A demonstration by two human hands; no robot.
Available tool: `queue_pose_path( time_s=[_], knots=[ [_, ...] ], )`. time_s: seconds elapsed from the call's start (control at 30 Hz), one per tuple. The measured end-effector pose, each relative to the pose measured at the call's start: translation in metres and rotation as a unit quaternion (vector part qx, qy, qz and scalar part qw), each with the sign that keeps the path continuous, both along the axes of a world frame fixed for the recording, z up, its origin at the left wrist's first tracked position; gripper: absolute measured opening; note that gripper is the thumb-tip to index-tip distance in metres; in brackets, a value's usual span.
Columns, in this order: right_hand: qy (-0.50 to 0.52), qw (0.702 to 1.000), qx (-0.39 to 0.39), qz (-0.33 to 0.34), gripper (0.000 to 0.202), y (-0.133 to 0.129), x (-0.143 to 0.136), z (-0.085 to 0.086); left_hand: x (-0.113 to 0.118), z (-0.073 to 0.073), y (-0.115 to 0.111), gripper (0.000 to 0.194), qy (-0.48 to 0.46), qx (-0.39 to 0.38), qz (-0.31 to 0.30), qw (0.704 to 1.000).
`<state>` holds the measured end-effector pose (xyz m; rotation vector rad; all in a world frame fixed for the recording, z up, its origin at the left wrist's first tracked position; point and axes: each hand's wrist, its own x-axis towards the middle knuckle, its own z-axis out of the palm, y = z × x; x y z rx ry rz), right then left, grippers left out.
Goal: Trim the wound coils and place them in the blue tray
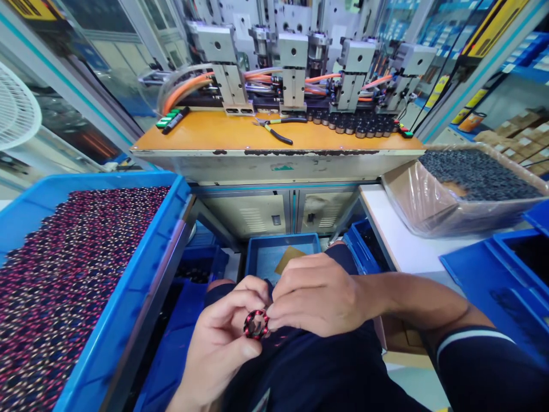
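Note:
A small black ring-shaped part with red sections (pixel 256 325), open in its middle, is held above my lap. My left hand (pixel 218 337) grips it between thumb and fingers from the left. From the other side, the fingertips of my right hand (pixel 317 292) close together at the ring's right edge. Whether those right fingertips also pinch something small is hidden. To the left stands a blue bin (pixel 124 309) filled with rows of similar red and black rings (pixel 86 269).
Ahead, an orange bench (pixel 206 134) carries cutting pliers (pixel 278 129), markers (pixel 174 119) and several dark cylindrical parts (pixel 360 123) beneath machine fixtures. A plastic-lined carton (pixel 420 200) of dark parts sits at right. A blue tray (pixel 257 246) lies below, beyond my knees.

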<state>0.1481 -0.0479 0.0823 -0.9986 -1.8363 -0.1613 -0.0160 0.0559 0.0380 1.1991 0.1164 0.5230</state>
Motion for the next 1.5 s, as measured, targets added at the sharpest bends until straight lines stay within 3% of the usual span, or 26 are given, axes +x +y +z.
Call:
queue_pose_path(
  time_s=[0.17,0.27,0.37,0.43,0.67,0.83,0.97,1.03,1.13,1.2,1.33,1.5],
  knots=[
    [0.071,0.995,0.026,-0.069,0.017,0.002,-0.014,-0.017,-0.001,-0.005,0.001,0.037,-0.028,0.092,0.084,0.992],
    [0.067,0.993,0.043,-0.084,0.02,0.003,-0.017,-0.023,-0.005,0.0,0.003,0.045,0.038,0.087,0.057,0.994],
    [0.05,0.994,0.038,-0.087,0.019,0.001,-0.017,-0.023,-0.011,0.005,0.005,0.026,0.091,0.083,-0.002,0.992],
    [0.043,0.994,0.03,-0.096,0.018,-0.001,-0.017,-0.022,-0.015,0.006,0.003,0.018,0.088,0.081,0.005,0.993],
    [0.066,0.985,-0.004,-0.162,0.014,-0.007,-0.022,-0.019,-0.011,0.0,-0.004,0.033,-0.003,0.048,0.053,0.997],
    [0.037,0.984,-0.061,-0.161,0.013,-0.017,-0.021,-0.007,-0.005,0.002,-0.009,0.017,-0.115,-0.036,0.007,0.993],
    [-0.016,0.993,-0.053,-0.101,0.016,-0.017,-0.018,0.003,-0.001,0.004,-0.01,0.027,-0.159,-0.133,-0.015,0.978],
    [-0.045,0.994,-0.039,-0.089,0.017,-0.016,-0.019,0.007,-0.001,0.005,-0.008,0.035,-0.096,-0.147,-0.035,0.984],
    [-0.068,0.993,-0.03,-0.089,0.019,-0.015,-0.022,0.009,-0.004,0.004,-0.007,0.041,0.035,-0.138,-0.118,0.983],
    [-0.075,0.992,-0.03,-0.102,0.019,-0.014,-0.022,0.009,-0.005,0.001,-0.007,0.039,0.054,-0.151,-0.153,0.975],
    [-0.086,0.986,-0.045,-0.134,0.018,-0.013,-0.021,0.006,-0.004,-0.003,-0.011,0.026,-0.016,-0.135,-0.089,0.987],
    [-0.065,0.978,-0.094,-0.173,0.014,-0.012,-0.018,0.006,-0.004,0.004,-0.011,0.027,-0.11,-0.109,-0.018,0.988]
  ],
)
